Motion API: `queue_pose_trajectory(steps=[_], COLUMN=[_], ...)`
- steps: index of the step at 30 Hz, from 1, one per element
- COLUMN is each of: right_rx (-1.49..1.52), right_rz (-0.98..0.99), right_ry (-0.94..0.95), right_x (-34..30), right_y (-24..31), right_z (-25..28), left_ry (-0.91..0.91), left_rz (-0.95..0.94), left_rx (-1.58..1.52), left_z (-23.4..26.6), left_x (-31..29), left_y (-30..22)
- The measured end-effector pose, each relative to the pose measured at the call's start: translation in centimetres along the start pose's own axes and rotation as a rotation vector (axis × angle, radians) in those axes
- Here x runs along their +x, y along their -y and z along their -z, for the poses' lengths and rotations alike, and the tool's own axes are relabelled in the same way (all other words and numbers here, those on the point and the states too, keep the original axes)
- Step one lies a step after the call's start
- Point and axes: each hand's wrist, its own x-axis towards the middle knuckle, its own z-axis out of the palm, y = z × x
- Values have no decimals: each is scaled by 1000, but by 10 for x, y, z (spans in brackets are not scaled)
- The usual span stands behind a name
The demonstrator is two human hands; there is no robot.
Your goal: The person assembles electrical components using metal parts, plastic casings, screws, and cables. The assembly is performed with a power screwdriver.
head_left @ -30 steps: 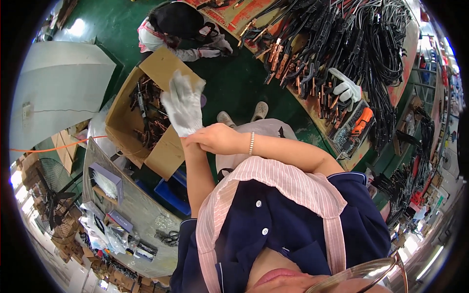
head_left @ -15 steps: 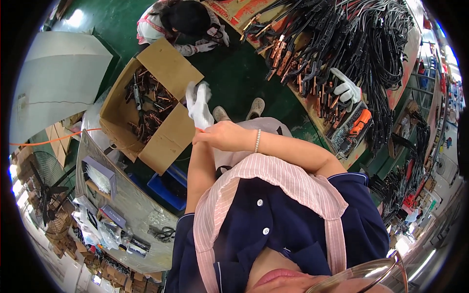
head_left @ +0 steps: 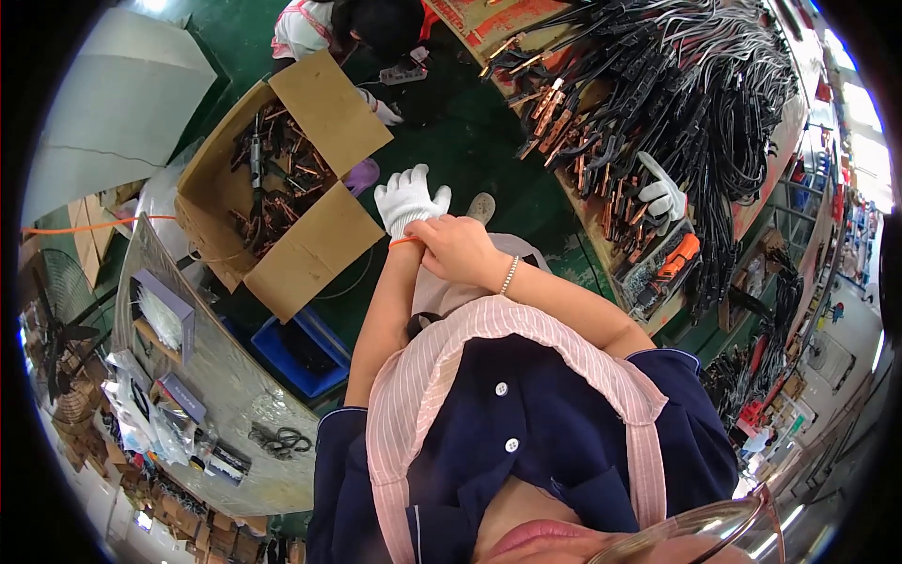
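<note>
White glove, worn on my left hand: soft knitted fabric, its ribbed cuff ending in a thin orange edge at the wrist. It lies in front of my body, just beside the near flap of a cardboard box. The left hand holds nothing; its fingers point away from me, parted and slightly bent. My right hand, bare, crosses from the right with its back uppermost and its bent fingers gripping the cuff; the thumb is hidden. The right forearm runs slantwise across my striped pink apron, a beaded bracelet at its wrist; the left forearm reaches forward, elbow low beside my dark blue shirt.

To the left, the cardboard box stands with flaps spread, containing copper-coloured and black clamps. Below it sits a blue plastic bin. To the right, a red-stained bench carries more copper-toned clamps and a dense heap of black cables. A second white glove lies there, near an orange-bodied tool. Beyond the box, a co-worker bends forward.
</note>
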Motion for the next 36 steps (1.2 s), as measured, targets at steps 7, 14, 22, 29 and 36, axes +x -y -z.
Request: queue_pose_trajectory(steps=[7,14,22,29,36], right_rx=[-123,-111,-16,-1,229], right_rz=[-60,118,294,350,39], right_ry=[-42,23,170,236,232], right_x=[12,11,3,3,-3], right_y=[-6,-5,15,12,-37], right_z=[1,-8,-3,-7,-49], left_ry=[130,312,334,422,341], left_rz=[-54,-110,-163,-128,-155], left_rx=[194,263,-86,-231,-210], left_z=[1,-9,12,-4,-64], left_x=[-4,-18,-38,-41,-48], left_y=[2,-6,-8,-3,9])
